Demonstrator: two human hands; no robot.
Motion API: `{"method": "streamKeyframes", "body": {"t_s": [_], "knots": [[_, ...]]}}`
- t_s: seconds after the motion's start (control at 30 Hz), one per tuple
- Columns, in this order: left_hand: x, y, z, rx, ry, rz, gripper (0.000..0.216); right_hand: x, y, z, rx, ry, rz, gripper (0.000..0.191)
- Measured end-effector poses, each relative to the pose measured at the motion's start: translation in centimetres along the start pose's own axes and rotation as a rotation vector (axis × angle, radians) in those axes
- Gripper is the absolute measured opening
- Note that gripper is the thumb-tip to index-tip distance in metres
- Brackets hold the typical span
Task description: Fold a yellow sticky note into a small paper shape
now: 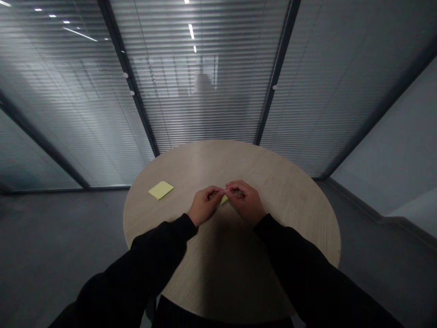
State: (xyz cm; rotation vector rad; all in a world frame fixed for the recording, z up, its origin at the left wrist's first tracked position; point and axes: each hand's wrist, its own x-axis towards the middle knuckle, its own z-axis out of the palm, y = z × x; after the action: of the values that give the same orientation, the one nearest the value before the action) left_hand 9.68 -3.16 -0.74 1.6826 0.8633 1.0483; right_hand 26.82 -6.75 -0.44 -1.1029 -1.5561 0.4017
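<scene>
left hand and right hand pinching yellow paper slip near round laminate table front edge | fingers together, clamped on slip, securing two-handed hold | yellow sticky note lying flat, table's left side

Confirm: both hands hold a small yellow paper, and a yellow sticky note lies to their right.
Wrong side: the left hand and right hand do hold the small yellow paper, but the head view shows the yellow sticky note to their left, not their right, on the round table.
</scene>
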Motion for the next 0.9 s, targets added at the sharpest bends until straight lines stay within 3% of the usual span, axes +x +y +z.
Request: {"method": "streamKeyframes", "body": {"t_s": [0.47, 0.73, 0.9], "knots": [[-0.1, 0.3, 0.0, 0.041, 0.002, 0.0, 0.043, -0.1, 0.5, 0.4, 0.046, 0.035, 0.064, 0.017], [-0.1, 0.4, -0.1, 0.126, 0.009, 0.038, 0.04, 0.0, 1.0, 0.3, 0.048, 0.032, 0.023, 0.017], [0.0, 0.1, 0.1, 0.036, -0.001, 0.02, 0.04, 0.1, 1.0, 0.3, 0.061, 0.021, 0.017, 0.017]]}}
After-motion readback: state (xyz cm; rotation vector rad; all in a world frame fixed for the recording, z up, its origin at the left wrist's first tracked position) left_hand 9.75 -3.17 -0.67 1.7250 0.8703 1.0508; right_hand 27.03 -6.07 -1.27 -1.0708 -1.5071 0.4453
